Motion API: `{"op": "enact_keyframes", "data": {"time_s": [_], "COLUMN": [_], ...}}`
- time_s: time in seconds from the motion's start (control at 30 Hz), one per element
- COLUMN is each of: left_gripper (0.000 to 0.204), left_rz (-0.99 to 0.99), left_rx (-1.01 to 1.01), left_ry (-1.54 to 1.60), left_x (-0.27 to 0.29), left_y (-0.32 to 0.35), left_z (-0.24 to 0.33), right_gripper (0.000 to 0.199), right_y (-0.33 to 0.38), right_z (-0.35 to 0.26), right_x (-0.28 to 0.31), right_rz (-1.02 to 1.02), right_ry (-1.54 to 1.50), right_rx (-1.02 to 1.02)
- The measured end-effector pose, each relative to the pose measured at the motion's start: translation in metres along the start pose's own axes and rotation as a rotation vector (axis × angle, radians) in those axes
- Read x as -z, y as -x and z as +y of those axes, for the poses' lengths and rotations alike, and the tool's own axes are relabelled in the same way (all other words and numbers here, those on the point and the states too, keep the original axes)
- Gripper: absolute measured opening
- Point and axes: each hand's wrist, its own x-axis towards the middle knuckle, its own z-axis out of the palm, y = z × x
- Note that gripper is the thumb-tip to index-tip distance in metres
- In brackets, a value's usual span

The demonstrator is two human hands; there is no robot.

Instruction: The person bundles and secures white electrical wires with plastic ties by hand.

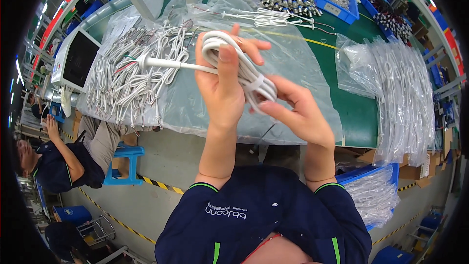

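Observation:
A coiled white cable (249, 76) is held up above the workbench, its loops bound by a pale band near the right end. My left hand (222, 85) is closed round the coil, with the thumb laid over the loops. From it a straight length of cable runs left to a white flared fitting, with thin coloured wires beyond. My right hand (305, 112) pinches the coil's lower right end, close to the band, with thumb and fingers. Under and left of my hands, a pile of similar white cables (141, 76) lies on clear plastic sheeting (293, 83).
More white cables (273, 18) lie farther back, near metal-ended parts (288, 1) and a blue bin (337, 12). Bagged cables (403, 98) hang over the bench's right edge. A monitor (78, 61) stands at left; a person (63, 159) sits beyond a blue stool (124, 161). A filled blue crate (373, 190) is at lower right.

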Motion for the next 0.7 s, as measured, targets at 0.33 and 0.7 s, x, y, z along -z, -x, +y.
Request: {"op": "enact_keyframes", "data": {"time_s": [0.33,0.7], "left_gripper": [0.057,0.048], "left_rz": [-0.149,-0.089], "left_rx": [0.138,-0.039], "left_ry": [0.078,0.196], "left_x": [0.0,0.003], "left_y": [0.018,0.027], "left_z": [0.016,0.006], "right_gripper": [0.037,0.04], "right_y": [-0.005,0.002], "right_z": [-0.004,-0.018], "right_x": [0.007,-0.001], "right_rz": [0.714,0.543], "right_ry": [1.086,0.853], "right_rx": [0.895,0.743]}}
